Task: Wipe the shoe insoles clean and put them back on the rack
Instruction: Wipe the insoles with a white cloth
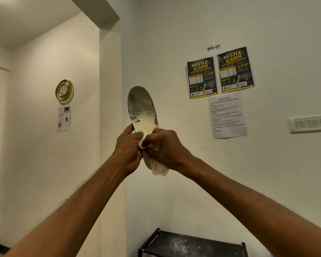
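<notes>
A person held a single shoe insole [142, 108] upright at arm's length, in front of a pale wall [174, 43]. The left hand [128, 147] gripped the insole's lower left edge, fingers curled behind it and the thumb across the front. The right hand [165, 147] was closed around a crumpled white cloth [159, 168] and pressed it against the lower, heel end of the insole. The cloth's loose tail hung below the hand. It may have been a paper tissue rather than fabric; the view did not settle it.

The insole's upper half was dark and mottled with grey grime, while the middle band looked paler. That suggests the wiping was partway done and the toe end remained dirty.

To do this step well, the left hand would need to brace the insole firmly so it did not bend away under pressure. The right hand would do best with long strokes from heel up to toe, refolding the cloth to a fresh face as it soiled.

The black shoe rack [193, 243] stood low against the wall, well below the hands, with a dusty smear on its top shelf. Two printed posters [202, 77] hung to the right.
</notes>
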`<state>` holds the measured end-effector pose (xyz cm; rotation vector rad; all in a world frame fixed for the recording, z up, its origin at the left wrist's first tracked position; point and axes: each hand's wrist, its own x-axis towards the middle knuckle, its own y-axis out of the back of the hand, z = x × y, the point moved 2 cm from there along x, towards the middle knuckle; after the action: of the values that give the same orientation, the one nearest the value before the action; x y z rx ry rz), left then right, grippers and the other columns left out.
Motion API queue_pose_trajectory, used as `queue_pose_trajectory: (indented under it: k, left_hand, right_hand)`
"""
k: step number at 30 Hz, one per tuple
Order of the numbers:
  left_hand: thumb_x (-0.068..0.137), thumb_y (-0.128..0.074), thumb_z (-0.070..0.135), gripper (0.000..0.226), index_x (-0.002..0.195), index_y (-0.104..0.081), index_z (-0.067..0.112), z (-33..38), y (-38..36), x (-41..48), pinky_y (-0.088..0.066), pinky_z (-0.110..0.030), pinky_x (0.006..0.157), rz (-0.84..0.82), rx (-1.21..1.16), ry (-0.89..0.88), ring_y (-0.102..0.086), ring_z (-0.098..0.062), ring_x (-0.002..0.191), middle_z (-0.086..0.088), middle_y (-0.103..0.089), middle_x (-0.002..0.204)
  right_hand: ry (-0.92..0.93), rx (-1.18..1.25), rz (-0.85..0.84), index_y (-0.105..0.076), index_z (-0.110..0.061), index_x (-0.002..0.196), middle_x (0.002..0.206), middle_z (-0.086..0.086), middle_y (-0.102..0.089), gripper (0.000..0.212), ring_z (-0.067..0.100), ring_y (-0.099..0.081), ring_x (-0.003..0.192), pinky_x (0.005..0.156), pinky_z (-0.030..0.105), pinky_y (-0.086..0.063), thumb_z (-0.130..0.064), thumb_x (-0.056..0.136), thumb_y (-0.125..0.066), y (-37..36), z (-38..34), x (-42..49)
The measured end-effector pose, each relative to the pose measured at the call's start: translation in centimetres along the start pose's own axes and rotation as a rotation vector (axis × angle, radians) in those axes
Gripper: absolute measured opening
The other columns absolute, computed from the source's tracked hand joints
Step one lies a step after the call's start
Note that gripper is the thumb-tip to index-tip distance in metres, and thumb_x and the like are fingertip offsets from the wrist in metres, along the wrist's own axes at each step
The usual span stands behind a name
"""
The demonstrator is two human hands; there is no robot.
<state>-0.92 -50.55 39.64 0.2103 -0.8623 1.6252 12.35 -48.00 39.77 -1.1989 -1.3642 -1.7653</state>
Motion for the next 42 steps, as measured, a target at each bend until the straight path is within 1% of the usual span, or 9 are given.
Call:
queue_pose_trajectory:
  k: [12,15,19,23,26,30,33,36,42]
  left_hand:
    - [0.106,-0.043,-0.001,0.043,0.142,-0.056,0.019,0.2,0.4,0.2,-0.063,-0.046,0.085,0.071,0.035,-0.011,-0.066,-0.035,0.117,-0.009,-0.066,0.133]
    - [0.106,-0.043,-0.001,0.043,0.143,-0.056,0.019,0.1,0.5,0.3,-0.058,-0.05,0.096,0.089,0.078,-0.017,-0.066,-0.035,0.118,-0.009,-0.066,0.134]
    - [0.104,-0.04,-0.005,0.044,0.137,-0.061,0.014,0.2,0.4,0.3,-0.064,-0.04,0.079,0.08,0.008,-0.015,-0.071,-0.032,0.11,-0.01,-0.071,0.127]
    - [0.104,-0.042,-0.003,0.043,0.138,-0.061,0.015,0.6,0.3,0.5,-0.062,-0.041,0.084,0.096,0.061,-0.023,-0.067,-0.035,0.117,-0.01,-0.07,0.13]
    - [0.104,-0.039,-0.005,0.043,0.136,-0.061,0.013,0.7,0.2,0.3,-0.063,-0.042,0.085,0.091,0.034,-0.031,-0.068,-0.034,0.115,-0.011,-0.07,0.128]
    - [0.106,-0.038,0.0,0.038,0.134,-0.061,0.013,1.0,0.0,0.4,-0.058,-0.047,0.095,0.098,0.062,-0.037,-0.064,-0.035,0.117,-0.011,-0.069,0.128]
    - [0.106,-0.038,-0.001,0.04,0.136,-0.061,0.014,1.1,0.0,0.4,-0.063,-0.039,0.08,0.106,0.047,-0.04,-0.067,-0.032,0.112,-0.01,-0.07,0.125]
    - [0.107,-0.038,0.0,0.04,0.134,-0.062,0.016,1.3,-0.1,0.1,-0.063,-0.036,0.074,0.094,0.093,-0.037,-0.069,-0.029,0.108,-0.008,-0.072,0.121]
    - [0.107,-0.038,0.002,0.041,0.137,-0.06,0.018,1.2,0.1,0.2,-0.06,-0.045,0.086,0.102,0.103,-0.02,-0.068,-0.032,0.11,-0.011,-0.071,0.127]
  right_hand:
    - [-0.021,0.015,0.003,-0.079,-0.013,0.09,0.093,0.009,-0.072,0.009,0.023,-0.068,0.08,0.071,0.031,-0.058,-0.015,0.081,-0.08,0.1,0.2,-1.1]
    - [0.046,0.001,-0.094,-0.078,-0.012,0.086,0.087,0.007,-0.07,0.006,0.021,-0.066,0.072,0.064,0.025,-0.053,-0.012,0.08,-0.08,-0.7,-0.5,-1.5]
    - [-0.048,-0.006,0.046,-0.079,-0.013,0.09,0.091,0.006,-0.073,0.011,0.014,-0.067,0.078,0.067,0.009,-0.046,-0.011,0.08,-0.08,0.7,0.4,-1.1]
    - [0.06,-0.009,-0.092,-0.079,-0.013,0.089,0.091,0.008,-0.073,0.011,0.022,-0.068,0.076,0.066,0.027,-0.055,-0.011,0.078,-0.082,-0.1,-0.7,-1.7]
    - [-0.009,0.009,0.011,-0.079,-0.012,0.09,0.092,0.007,-0.073,0.011,0.014,-0.065,0.075,0.066,0.025,-0.052,-0.016,0.08,-0.081,0.8,-0.2,-1.7]
    - [0.071,-0.034,-0.142,-0.078,-0.012,0.09,0.096,0.008,-0.074,0.009,0.023,-0.069,0.081,0.076,0.027,-0.054,-0.016,0.082,-0.08,0.3,-0.8,-2.5]
    - [-0.04,0.01,-0.078,-0.079,-0.014,0.09,0.098,0.006,-0.073,0.013,0.021,-0.067,0.084,0.074,0.028,-0.055,-0.022,0.08,-0.082,0.8,-0.4,-2.5]
    - [0.004,-0.056,-0.224,-0.079,-0.016,0.095,0.105,0.006,-0.073,0.011,0.025,-0.068,0.096,0.084,0.031,-0.055,-0.016,0.083,-0.078,0.3,-0.6,-2.9]
    - [-0.039,-0.082,-0.3,-0.078,-0.018,0.101,0.112,0.005,-0.07,0.016,0.029,-0.065,0.106,0.09,0.037,-0.056,-0.015,0.086,-0.074,0.7,-0.7,-3.3]
